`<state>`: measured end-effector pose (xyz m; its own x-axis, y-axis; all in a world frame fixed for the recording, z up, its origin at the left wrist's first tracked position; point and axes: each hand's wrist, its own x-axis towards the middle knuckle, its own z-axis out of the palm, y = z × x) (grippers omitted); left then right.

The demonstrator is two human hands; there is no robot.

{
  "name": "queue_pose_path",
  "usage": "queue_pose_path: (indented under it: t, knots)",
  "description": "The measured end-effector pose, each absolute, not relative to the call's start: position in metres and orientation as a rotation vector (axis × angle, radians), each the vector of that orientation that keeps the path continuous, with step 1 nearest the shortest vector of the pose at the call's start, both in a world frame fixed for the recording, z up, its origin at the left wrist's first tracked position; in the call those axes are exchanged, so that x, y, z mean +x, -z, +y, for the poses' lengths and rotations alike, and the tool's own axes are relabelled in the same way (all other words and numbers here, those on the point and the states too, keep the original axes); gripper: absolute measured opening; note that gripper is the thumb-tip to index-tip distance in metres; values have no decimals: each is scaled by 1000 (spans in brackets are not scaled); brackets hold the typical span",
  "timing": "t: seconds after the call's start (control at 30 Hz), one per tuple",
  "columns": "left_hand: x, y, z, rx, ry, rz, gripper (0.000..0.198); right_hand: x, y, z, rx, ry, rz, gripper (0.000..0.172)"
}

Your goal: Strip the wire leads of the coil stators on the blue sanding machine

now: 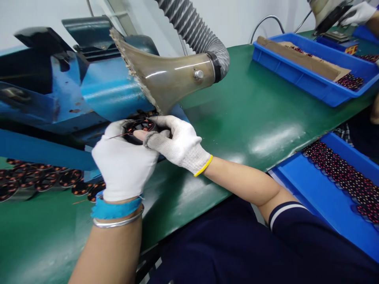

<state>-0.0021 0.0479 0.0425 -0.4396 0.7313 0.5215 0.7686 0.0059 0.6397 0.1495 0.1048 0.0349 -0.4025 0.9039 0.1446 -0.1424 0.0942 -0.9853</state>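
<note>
In the head view, a shiny green table (225, 114) runs across a room with a pale wall (238, 17). A blue machine (109, 90) fills the table's left side, with a cloudy funnel (174, 77) beside it joined to a ribbed grey hose (195, 25). Farther right on the table stands a blue tray (284, 75) holding cardboard (302, 59) and small dark parts; near the table's front edge, a second blue tray (302, 183) carries rows of similar parts (343, 177). At the top right is another person's gloved hand (358, 15). A dark ring wound with copper wire (142, 125) sits between the person's two gloved hands, just below the funnel's rim. The left hand (124, 161) is curled around the ring's left side; the right hand (177, 144) pinches its right side, thumb across the front. More wound rings (47, 179) lie on the table, left of the left hand.
</note>
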Motion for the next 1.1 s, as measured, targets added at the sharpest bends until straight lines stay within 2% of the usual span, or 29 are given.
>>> queue_pose_path:
  t: [0.13, 0.33, 0.4, 0.5, 0.57, 0.67, 0.77, 0.83, 0.97, 1.1]
  knots:
    - [3, -33, 40, -1649, 1511, -2144, 65, 158, -27, 98, -740, -1438, -1530, 70]
    - [7, 1, 25, -1652, 1788, -1892, 69, 166, 4, 103, -459, -1006, -1804, 75]
    - [8, 7, 25, -1651, 1836, -1833, 63, 169, 8, 109, -362, -872, -1857, 67]
    - [10, 10, 27, -1649, 1876, -1836, 52, 174, 4, 115, -342, -746, -1911, 38]
    - [12, 11, 28, -1651, 1891, -1866, 52, 178, -4, 115, -414, -739, -1933, 31]
    - [14, 11, 31, -1612, 1926, -1975, 58, 183, -18, 114, -604, -993, -1742, 38]
    - [16, 10, 33, -1517, 1994, -2096, 58, 182, -32, 117, -763, -1364, -1259, 57]
    - [18, 9, 30, -1450, 2041, -2118, 61, 180, -38, 116, -821, -1485, -1099, 64]
    - [26, 4, 19, -1535, 2208, -2007, 75, 177, -43, 102, -836, -1525, -1359, 59]
    - [29, 2, 16, -1522, 2231, -1973, 66, 176, -39, 98, -761, -1641, -1553, 78]
